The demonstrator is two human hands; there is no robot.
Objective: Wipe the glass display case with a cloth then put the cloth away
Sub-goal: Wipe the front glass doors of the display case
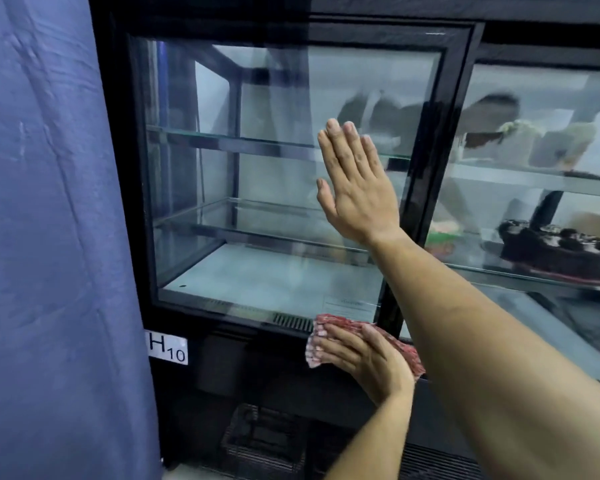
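Observation:
The glass display case (257,98) has a black frame and fills the middle of the view; its left section holds bare glass shelves. My right hand (355,188) lies flat on the pane near the black door post, fingers together and pointing up, holding nothing. Lower down, my left hand (361,358) presses a red-and-white patterned cloth (328,322) against the black bottom frame of the case, just under the glass. The cloth shows around my fingers and behind my wrist; its middle is hidden by the hand.
A blue curtain (49,237) hangs close along the left edge of the case. A chocolate cake (555,251) sits on a shelf in the right section. A white "H10" label (167,348) and a vent grille (264,441) are on the black base.

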